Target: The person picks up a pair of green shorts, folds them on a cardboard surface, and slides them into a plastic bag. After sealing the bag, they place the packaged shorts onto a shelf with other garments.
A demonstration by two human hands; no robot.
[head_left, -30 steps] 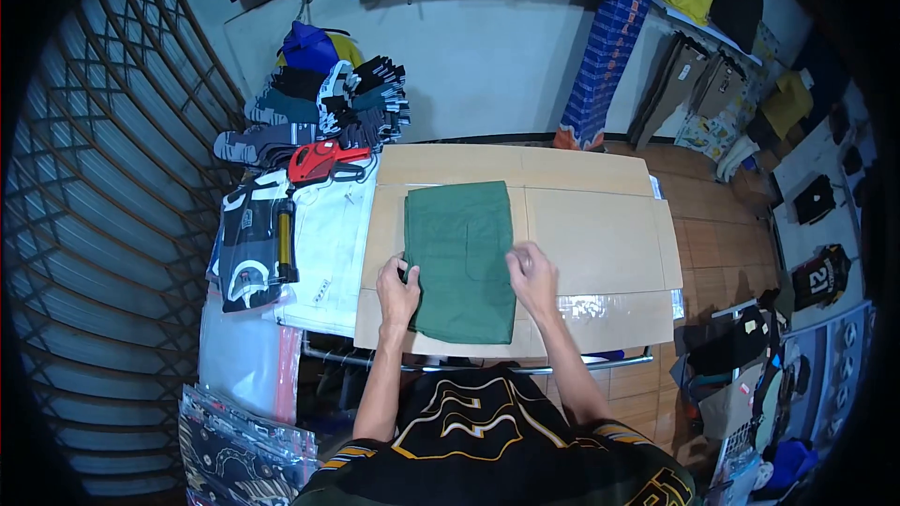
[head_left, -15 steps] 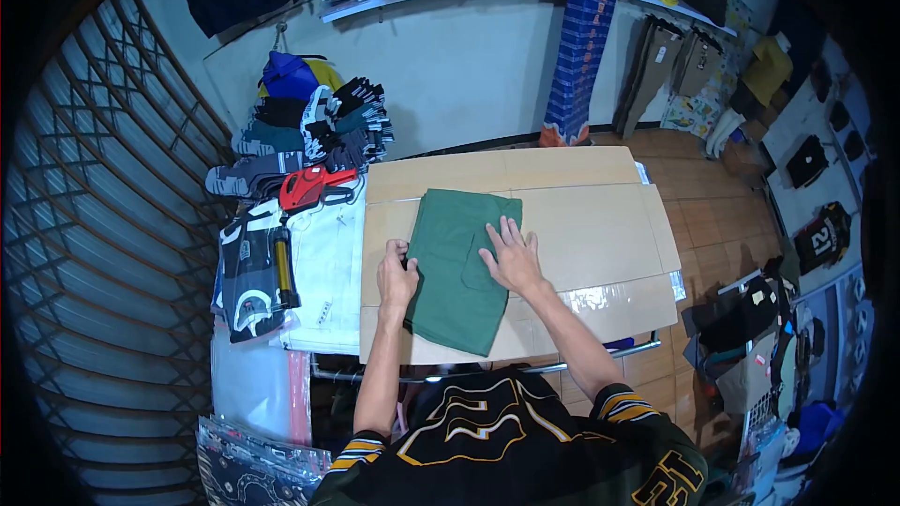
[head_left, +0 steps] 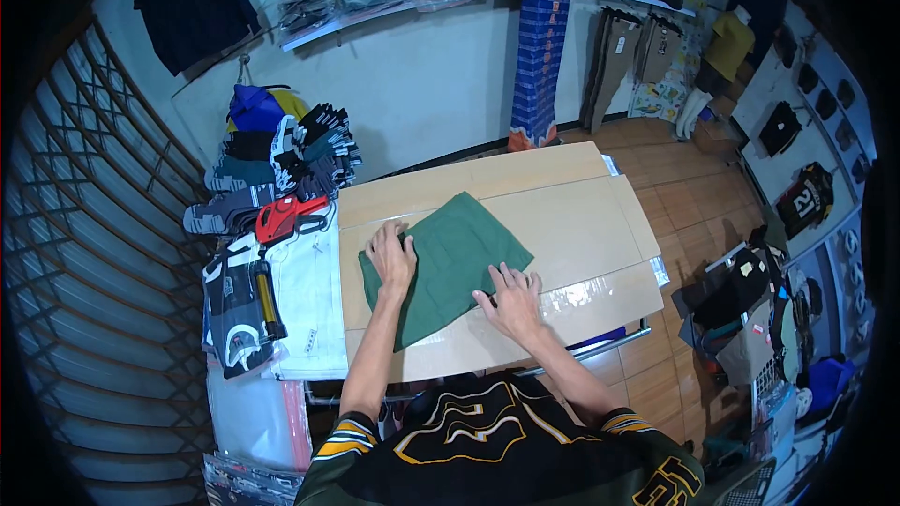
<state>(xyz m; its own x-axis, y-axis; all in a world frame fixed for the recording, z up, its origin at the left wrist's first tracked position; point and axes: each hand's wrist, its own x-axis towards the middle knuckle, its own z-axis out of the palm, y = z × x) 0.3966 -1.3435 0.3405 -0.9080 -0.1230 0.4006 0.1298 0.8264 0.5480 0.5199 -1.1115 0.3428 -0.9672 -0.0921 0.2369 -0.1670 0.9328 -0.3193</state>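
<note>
A folded green garment [head_left: 450, 258] lies at a slant on the cardboard sheet [head_left: 572, 225], one corner pointing away from me. Faint seams show on its upper face. My left hand [head_left: 392, 260] rests over its left part, fingers slightly bent and apart on the cloth. At the lower right edge, my right hand [head_left: 514, 305] lies palm down with its fingers spread, the tips touching the fabric. Neither hand lifts the garment. The cloth under my left palm is hidden.
Left of the cardboard are a red handheld tool [head_left: 289, 217], white cloth [head_left: 314, 319] and a bagged dark garment [head_left: 239, 309]. Behind them rises a pile of socks [head_left: 314, 145]. A metal lattice gate [head_left: 103, 253] stands at far left; a clothing rack [head_left: 750, 309] is at right.
The green garment has turned clockwise from nearly upright to slanted. My left hand has moved up onto it, and my right hand has slid down to its lower right edge. The view has shifted.
</note>
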